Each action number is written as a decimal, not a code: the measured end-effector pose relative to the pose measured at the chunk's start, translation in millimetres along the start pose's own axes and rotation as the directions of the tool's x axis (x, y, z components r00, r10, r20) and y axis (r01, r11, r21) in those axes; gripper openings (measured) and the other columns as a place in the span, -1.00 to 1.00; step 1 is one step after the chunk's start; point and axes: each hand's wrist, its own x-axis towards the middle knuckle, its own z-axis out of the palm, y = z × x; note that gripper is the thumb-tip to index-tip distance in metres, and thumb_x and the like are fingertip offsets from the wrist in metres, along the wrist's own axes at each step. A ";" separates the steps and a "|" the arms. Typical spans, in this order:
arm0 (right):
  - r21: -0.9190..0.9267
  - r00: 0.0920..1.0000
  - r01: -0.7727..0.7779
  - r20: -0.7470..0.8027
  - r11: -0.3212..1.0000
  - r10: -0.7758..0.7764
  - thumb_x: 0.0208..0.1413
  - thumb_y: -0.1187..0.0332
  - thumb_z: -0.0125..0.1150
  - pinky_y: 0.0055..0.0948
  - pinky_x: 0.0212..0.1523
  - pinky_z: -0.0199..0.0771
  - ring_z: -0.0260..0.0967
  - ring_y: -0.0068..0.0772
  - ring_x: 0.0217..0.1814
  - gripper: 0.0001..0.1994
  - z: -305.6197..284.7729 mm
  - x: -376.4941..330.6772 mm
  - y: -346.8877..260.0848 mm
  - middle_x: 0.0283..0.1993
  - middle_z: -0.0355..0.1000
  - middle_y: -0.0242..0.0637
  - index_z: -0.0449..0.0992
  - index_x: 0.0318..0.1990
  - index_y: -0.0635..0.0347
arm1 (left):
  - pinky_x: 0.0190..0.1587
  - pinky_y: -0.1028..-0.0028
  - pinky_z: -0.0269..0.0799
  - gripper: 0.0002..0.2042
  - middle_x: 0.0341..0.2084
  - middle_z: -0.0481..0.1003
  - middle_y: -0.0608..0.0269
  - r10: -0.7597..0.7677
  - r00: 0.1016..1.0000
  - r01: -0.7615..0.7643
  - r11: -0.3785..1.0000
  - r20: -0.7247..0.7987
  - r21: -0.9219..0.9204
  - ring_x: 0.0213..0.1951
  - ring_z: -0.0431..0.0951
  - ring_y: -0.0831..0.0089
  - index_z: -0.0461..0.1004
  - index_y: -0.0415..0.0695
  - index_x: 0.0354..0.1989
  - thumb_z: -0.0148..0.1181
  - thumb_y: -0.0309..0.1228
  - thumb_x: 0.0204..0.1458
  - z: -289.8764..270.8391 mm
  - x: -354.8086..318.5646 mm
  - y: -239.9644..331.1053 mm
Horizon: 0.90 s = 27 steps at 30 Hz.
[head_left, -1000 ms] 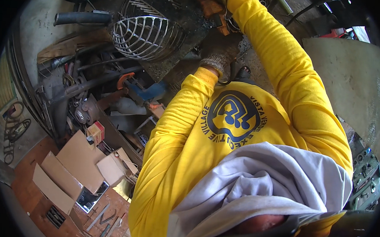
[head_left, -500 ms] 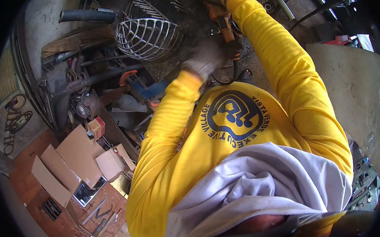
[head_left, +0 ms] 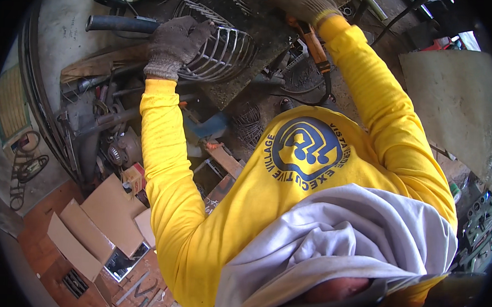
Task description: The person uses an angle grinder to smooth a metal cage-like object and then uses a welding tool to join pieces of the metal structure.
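Note:
My left hand, in a worn grey glove, lies on top of a round wire cage with its fingers curled over the rim. The cage sits on a dark metal work surface. My right hand, also gloved, is at the top edge and grips an orange power tool whose black cord trails down beside my yellow sleeve. The tool's working end is hidden under the hand.
A black rubber hose lies left of the cage. Pipes, a small motor and scrap metal are piled lower left, with flat cardboard pieces on the floor. A large board leans at right.
My left hand has left the spot near the orange tool and swung left onto the wire cage. My right hand has stayed on the tool at the top.

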 end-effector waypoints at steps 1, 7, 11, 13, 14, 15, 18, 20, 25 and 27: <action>0.051 0.994 -0.077 -0.077 0.996 0.081 0.11 0.10 0.13 -0.12 0.05 0.38 0.38 0.09 0.11 -0.45 -0.5 -15.6 -15.2 0.03 0.43 0.13 0.29 0.18 0.22 | -0.32 0.14 0.39 -0.46 -0.52 0.49 -0.02 -0.121 0.989 0.122 0.992 0.085 -0.018 -0.39 0.51 -0.04 0.45 -0.19 -0.53 0.14 0.15 0.01 -23.8 -20.1 2.4; -0.180 0.814 -0.215 -0.576 0.960 0.075 0.13 0.08 0.18 -0.26 -0.15 0.47 0.46 -0.11 -0.12 -0.54 9.5 -40.8 102.8 -0.11 0.49 -0.04 0.41 0.07 0.21 | -0.40 0.31 0.41 -0.57 -0.62 0.50 0.03 -0.063 0.918 -0.113 0.905 -0.392 -0.410 -0.52 0.55 0.17 0.54 -0.28 -0.41 0.20 -0.05 0.11 -12.1 -54.0 -19.0; -0.187 0.897 -0.322 -0.375 0.928 0.235 0.11 -0.22 -0.04 -0.11 0.12 0.34 0.35 0.14 0.16 -0.36 22.7 -27.6 166.3 0.08 0.42 0.08 0.35 0.19 0.03 | -0.37 0.52 0.33 -0.74 -0.53 0.50 0.26 -0.184 0.717 -0.063 0.944 -0.673 -0.324 -0.43 0.45 0.56 0.58 -0.16 -0.17 0.19 -0.23 0.14 9.4 -94.0 -28.2; -0.186 0.905 -0.332 -0.339 0.925 0.257 0.12 -0.19 -0.02 -0.11 0.13 0.33 0.35 0.14 0.16 -0.38 22.8 -20.9 178.5 0.09 0.42 0.08 0.35 0.19 0.03 | -0.10 0.41 0.44 -0.72 -0.32 0.56 0.06 -0.577 0.656 0.015 0.655 -0.487 -0.755 -0.21 0.56 0.31 0.53 -0.27 -0.27 0.25 -0.24 0.10 23.5 -99.5 -19.2; -0.174 0.906 -0.355 -0.305 0.918 0.293 0.12 -0.16 -0.01 -0.11 0.14 0.32 0.35 0.14 0.16 -0.39 18.9 -17.0 182.6 0.09 0.42 0.08 0.34 0.20 0.04 | -0.10 0.41 0.44 -0.72 -0.32 0.56 0.06 -0.591 0.646 0.018 0.644 -0.482 -0.765 -0.21 0.56 0.31 0.53 -0.27 -0.27 0.25 -0.24 0.10 25.8 -101.1 -16.0; -0.191 0.910 -0.350 -0.303 0.917 0.284 0.12 -0.16 -0.01 -0.11 0.14 0.32 0.35 0.14 0.16 -0.39 12.5 -11.0 186.3 0.09 0.42 0.08 0.34 0.20 0.04 | -0.08 0.38 0.44 -0.77 -0.27 0.55 0.08 -0.596 0.671 0.023 0.612 -0.442 -0.790 -0.19 0.56 0.31 0.53 -0.21 -0.21 0.25 -0.29 0.09 26.1 -102.1 -12.5; -0.055 0.895 -0.383 -0.270 0.922 0.356 0.08 -0.10 0.00 -0.13 0.19 0.30 0.32 0.15 0.20 -0.39 9.7 -0.1 192.3 0.12 0.38 0.15 0.40 0.16 0.14 | -0.04 0.33 0.43 -0.77 -0.17 0.53 0.11 -0.605 0.715 0.053 0.548 -0.351 -0.835 -0.13 0.54 0.31 0.53 -0.09 -0.09 0.26 -0.40 0.07 32.2 -115.6 -7.7; -0.068 0.892 -0.379 -0.292 0.923 0.345 0.08 -0.09 0.00 -0.13 0.19 0.30 0.32 0.15 0.19 -0.39 10.2 9.3 208.2 0.11 0.39 0.15 0.40 0.16 0.14 | -0.04 0.33 0.43 -0.77 -0.15 0.52 0.11 -0.539 0.751 0.074 0.643 -0.382 -0.762 -0.11 0.53 0.31 0.53 -0.04 -0.07 0.25 -0.40 0.07 37.3 -125.9 -11.9; -0.074 0.872 -0.405 -0.330 0.911 0.361 0.12 -0.12 -0.03 -0.17 0.16 0.30 0.39 0.05 0.14 -0.40 10.9 13.2 199.6 0.07 0.45 0.04 0.41 0.12 0.17 | -0.06 0.30 0.41 -0.74 -0.16 0.51 0.12 -0.088 0.739 -0.013 0.989 -0.668 -0.145 -0.12 0.52 0.26 0.51 -0.05 -0.05 0.24 -0.43 0.07 45.0 -150.8 -19.9; -0.026 0.907 -0.393 -0.178 0.919 0.382 0.10 -0.01 0.04 -0.15 0.09 0.38 0.39 0.11 0.12 -0.44 4.7 13.5 184.2 0.09 0.42 0.08 0.37 0.18 0.11 | -0.06 0.29 0.40 -0.74 -0.16 0.50 0.12 -0.271 0.759 0.052 0.932 -0.593 -0.359 -0.12 0.52 0.24 0.51 -0.05 -0.04 0.24 -0.42 0.06 44.4 -157.5 -16.0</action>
